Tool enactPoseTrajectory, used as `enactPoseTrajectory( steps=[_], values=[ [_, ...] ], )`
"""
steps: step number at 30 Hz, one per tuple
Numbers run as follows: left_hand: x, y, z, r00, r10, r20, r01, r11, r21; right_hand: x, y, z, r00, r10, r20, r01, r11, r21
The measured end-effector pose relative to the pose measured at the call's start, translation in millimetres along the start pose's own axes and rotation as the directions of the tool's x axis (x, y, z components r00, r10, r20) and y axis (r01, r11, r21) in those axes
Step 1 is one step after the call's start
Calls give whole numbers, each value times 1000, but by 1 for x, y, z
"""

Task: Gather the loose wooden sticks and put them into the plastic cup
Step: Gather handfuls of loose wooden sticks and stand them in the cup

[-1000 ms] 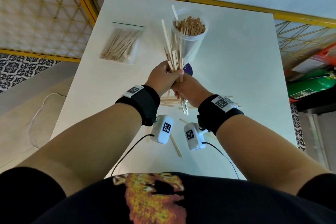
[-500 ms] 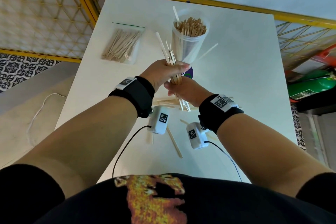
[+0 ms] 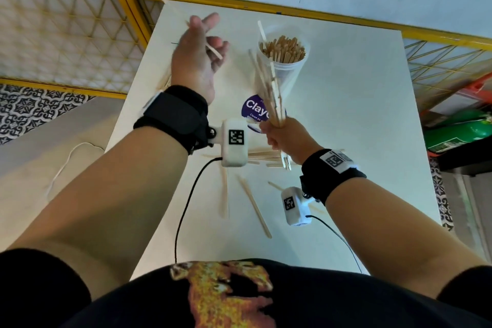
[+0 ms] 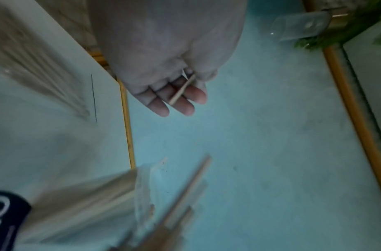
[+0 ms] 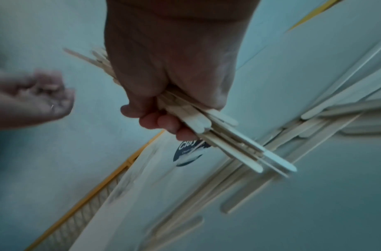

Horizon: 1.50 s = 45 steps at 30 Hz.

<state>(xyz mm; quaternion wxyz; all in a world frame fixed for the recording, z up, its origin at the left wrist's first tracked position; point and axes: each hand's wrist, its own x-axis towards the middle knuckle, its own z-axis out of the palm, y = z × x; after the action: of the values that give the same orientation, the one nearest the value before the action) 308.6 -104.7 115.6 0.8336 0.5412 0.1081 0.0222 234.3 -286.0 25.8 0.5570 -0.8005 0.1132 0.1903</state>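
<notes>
**Right hand grips a bundle, left hand lifted with one stick**

Right hand (image 3: 288, 138), fingers curled tight, grips one bundle of wooden sticks (image 3: 270, 93) low down, its upper ends fanned up against the near side of the plastic cup (image 3: 290, 72); the sticks in it are too many and too blurred to count. Left hand (image 3: 198, 58) is raised to the left of the cup, fingers loosely bent, with one single stick (image 3: 214, 51) lying across them; whether it is pinched or merely resting there I cannot tell.

One clear plastic cup stands upright on the far half of the white worktop (image 3: 346, 141), already packed with sticks. Just before its base lies one round purple label (image 3: 253, 112).

Under the right wrist a loose heap of sticks (image 3: 263, 157) lies flat. Nearer the person, two separate sticks (image 3: 254, 205) lie apart from it, and a third shows partly beside the wrist camera.

Bare worktop lies to the right of the cup as far as that edge. A yellow rail (image 3: 266, 6) runs along the far edge, a yellow lattice panel (image 3: 66, 34) beyond the left edge.
</notes>
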Motion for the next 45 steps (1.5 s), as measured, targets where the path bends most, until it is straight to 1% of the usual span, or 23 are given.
enactPoseTrajectory(
  steps=[2, 3, 5, 7, 8, 9, 11, 15, 16, 17, 18, 19, 20, 21, 23, 25, 28, 31, 34, 36, 39, 41, 45],
  values=[
    [-2, 0, -6, 998, -10, -58, 22, 979, 202, 1, -4, -6, 997, -6, -78, 16, 991, 135],
    [-9, -5, -9, 1000, -5, -14, 10, 927, 376, 1, -9, -9, 993, -29, -112, 48, 983, 177],
    [-27, -25, -10, 982, -57, 180, -81, 735, 673, 0, -19, -11, 987, -82, -138, 116, 958, 262],
    [-46, -46, -6, 942, -150, 301, -167, 568, 806, 0, -27, -10, 987, -119, -104, 149, 918, 368],
    [-52, -56, -3, 934, -192, 302, -160, 531, 832, -2, -31, -9, 988, -136, -73, 154, 892, 426],
    [-56, -65, -1, 932, -234, 278, -117, 531, 839, -4, -35, -8, 988, -151, -44, 154, 871, 467],
    [-57, -83, -4, 936, -265, 231, -30, 593, 804, -8, -42, -7, 989, -147, -35, 145, 860, 489],
    [-57, -96, -12, 950, -237, 203, -3, 643, 766, -15, -65, -9, 980, -133, -146, 183, 887, 424],
    [-57, -96, -13, 944, -295, 149, 106, 696, 711, -14, -72, -11, 972, -141, -191, 210, 884, 417],
    [-57, -95, -13, 910, -408, 73, 288, 748, 598, -13, -78, -12, 962, -149, -227, 235, 877, 420],
    [-57, -93, -12, 840, -542, 28, 478, 762, 437, -12, -83, -12, 954, -168, -247, 263, 863, 431],
    [-57, -91, -12, 774, -633, 28, 604, 751, 268, -12, -89, -12, 949, -199, -246, 294, 844, 450],
    [-57, -89, -10, 727, -686, 29, 677, 723, 141, -13, -91, -10, 945, -241, -222, 321, 820, 475],
    [-57, -87, -7, 707, -706, 28, 705, 708, 41, -15, -93, -8, 940, -287, -183, 340, 795, 503],
    [-57, -82, 0, 703, -711, 30, 711, 700, -65, -19, -90, -1, 939, -329, -104, 331, 775, 538],
    [-59, -79, 5, 702, -710, 54, 712, 697, -87, -19, -82, 8, 955, -291, -63, 279, 802, 529],
    [-64, -79, 4, 687, -725, 57, 727, 682, -80, -16, -73, 14, 969, -241, -63, 238, 824, 515],
    [-64, -80, 1, 664, -745, 62, 748, 663, -31, -16, -72, 12, 961, -267, -72, 261, 792, 551],
    [-61, -81, 2, 648, -759, 61, 761, 642, -98, -19, -66, 4, 955, -296, -33, 261, 777, 573],
    [-60, -82, 6, 627, -778, 45, 776, 618, -129, -20, -61, -2, 962, -273, -13, 229, 781, 581],
    [-61, -85, 9, 600, -797, 72, 800, 600, -23, -19, -57, -8, 977, -210, -31, 185, 770, 611],
    [-64, -85, 13, 585, -805, 96, 804, 592, 65, -18, -58, -9, 978, -198, -70, 198, 761, 617],
    [-64, -86, 19, 588, -805, 77, 804, 592, 59, -16, -61, -13, 972, -199, -122, 231, 747, 624]
  ],
)
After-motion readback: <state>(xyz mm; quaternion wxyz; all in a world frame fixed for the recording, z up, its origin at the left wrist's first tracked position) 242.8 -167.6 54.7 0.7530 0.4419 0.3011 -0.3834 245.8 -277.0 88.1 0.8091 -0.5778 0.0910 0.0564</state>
